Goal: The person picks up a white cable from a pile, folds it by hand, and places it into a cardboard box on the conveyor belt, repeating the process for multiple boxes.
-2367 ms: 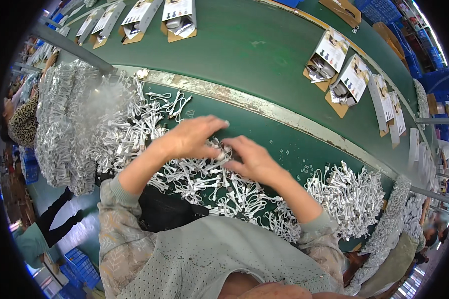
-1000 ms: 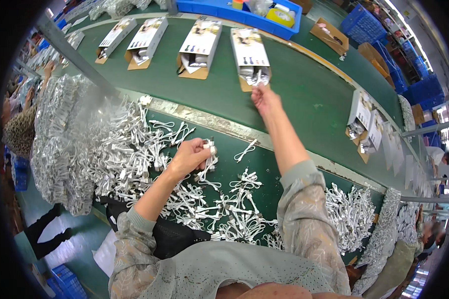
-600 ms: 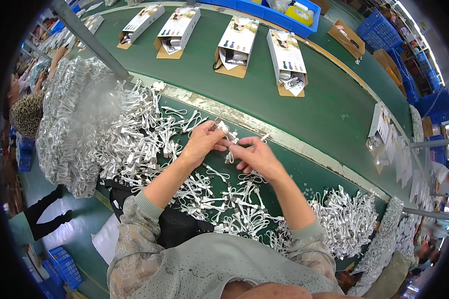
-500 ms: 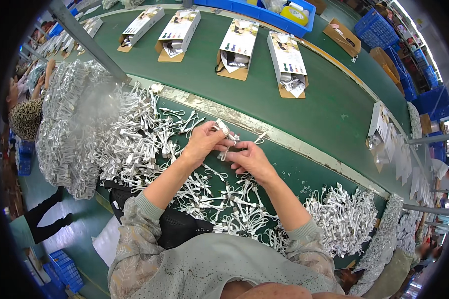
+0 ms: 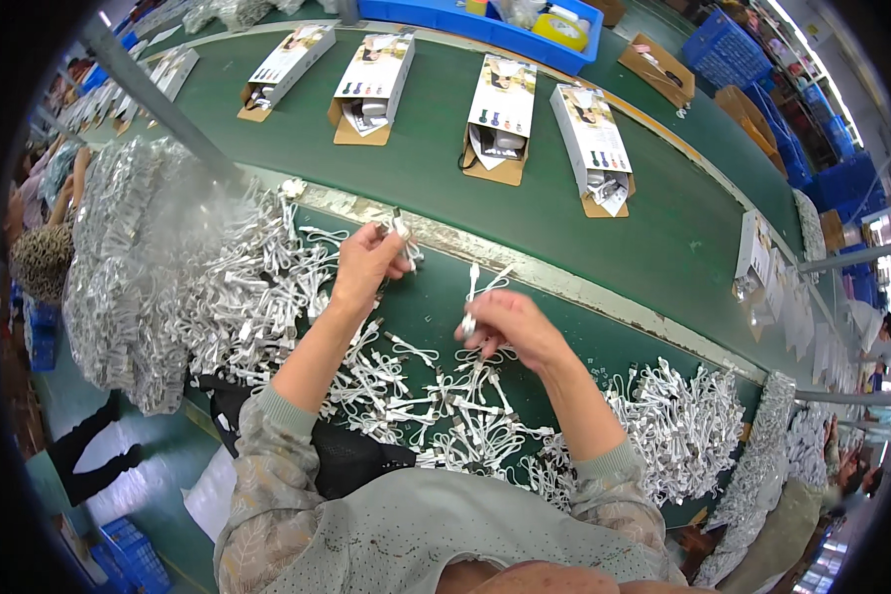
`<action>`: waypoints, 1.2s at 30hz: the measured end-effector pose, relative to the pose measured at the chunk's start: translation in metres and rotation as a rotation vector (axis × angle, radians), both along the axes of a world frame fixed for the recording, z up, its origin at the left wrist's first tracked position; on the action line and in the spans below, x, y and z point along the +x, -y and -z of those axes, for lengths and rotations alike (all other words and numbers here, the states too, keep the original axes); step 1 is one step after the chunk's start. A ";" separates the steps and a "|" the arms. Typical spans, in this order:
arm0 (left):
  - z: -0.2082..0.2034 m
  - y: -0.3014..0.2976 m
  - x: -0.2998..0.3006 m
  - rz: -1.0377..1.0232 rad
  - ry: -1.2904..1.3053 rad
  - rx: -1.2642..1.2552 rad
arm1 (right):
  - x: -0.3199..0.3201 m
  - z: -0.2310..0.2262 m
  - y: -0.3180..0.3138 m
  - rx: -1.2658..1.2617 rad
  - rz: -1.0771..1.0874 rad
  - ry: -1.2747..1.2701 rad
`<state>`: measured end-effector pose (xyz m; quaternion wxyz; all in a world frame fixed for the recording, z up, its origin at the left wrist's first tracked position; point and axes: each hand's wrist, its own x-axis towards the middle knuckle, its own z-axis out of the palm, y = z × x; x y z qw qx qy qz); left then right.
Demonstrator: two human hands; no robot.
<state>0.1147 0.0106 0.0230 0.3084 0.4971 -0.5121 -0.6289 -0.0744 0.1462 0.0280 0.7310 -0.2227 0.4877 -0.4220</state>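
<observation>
My left hand (image 5: 368,261) is closed on a small bundle of white charging cable (image 5: 403,238), held up near the pale ledge with a plug end pointing away from me. Apart from it, to the right, my right hand (image 5: 515,325) has its thumb and fingers pinched on another white cable (image 5: 469,322); motion smears the fingertips a little. Beyond that hand a cable end and a loop lie by the ledge. Below and between my forearms spreads a loose heap of tied white cables (image 5: 465,406). A larger cable pile (image 5: 247,297) is to the left, and another cable pile (image 5: 678,426) to the right.
Past the pale ledge (image 5: 445,240) a green conveyor belt (image 5: 426,188) carries several open printed boxes (image 5: 502,99). Clear plastic bags of cables (image 5: 129,267) are heaped at left, beside a metal post (image 5: 158,94). A blue tray (image 5: 485,25) stands at the far side.
My hands have drawn apart: the left moved left with its cable bundle, the right moved slightly right and nearer. The boxes on the belt have shifted to the right.
</observation>
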 end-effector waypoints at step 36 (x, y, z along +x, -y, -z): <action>-0.014 -0.036 -0.019 0.555 0.541 -0.293 | -0.058 0.034 0.030 0.014 0.293 -0.020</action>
